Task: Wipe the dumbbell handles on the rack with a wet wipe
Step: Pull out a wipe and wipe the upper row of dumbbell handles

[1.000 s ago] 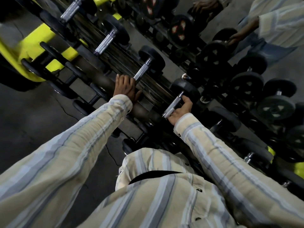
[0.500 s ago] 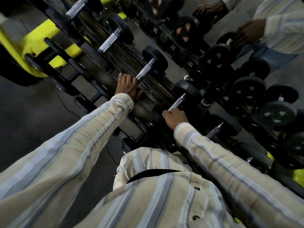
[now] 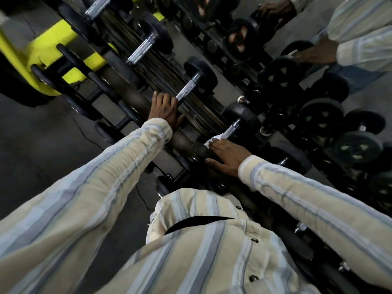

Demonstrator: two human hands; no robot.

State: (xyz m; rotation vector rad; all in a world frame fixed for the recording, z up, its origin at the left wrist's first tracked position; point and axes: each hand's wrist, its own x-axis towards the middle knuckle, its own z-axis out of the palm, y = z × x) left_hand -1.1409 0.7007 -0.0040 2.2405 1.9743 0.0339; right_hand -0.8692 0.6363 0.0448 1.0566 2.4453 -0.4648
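A dark dumbbell rack (image 3: 135,96) runs diagonally from upper left to lower right and carries several black dumbbells with knurled silver handles. My left hand (image 3: 164,112) rests flat on the rack's front rail, fingers together, beside one silver handle (image 3: 186,91). My right hand (image 3: 226,155) presses a white wet wipe (image 3: 214,140) against the near end of the neighbouring dumbbell handle (image 3: 232,130). Most of the wipe is hidden under my fingers.
A mirror behind the rack reflects more dumbbells (image 3: 322,117) and a person's hands and striped sleeve (image 3: 360,49) at upper right. A yellow machine frame (image 3: 53,47) stands at upper left. Grey floor (image 3: 31,145) lies to the left of the rack.
My right hand has slid back down the dumbbell handle toward me, and the white wipe now shows at my fingertips. My left hand has stayed on the rail.
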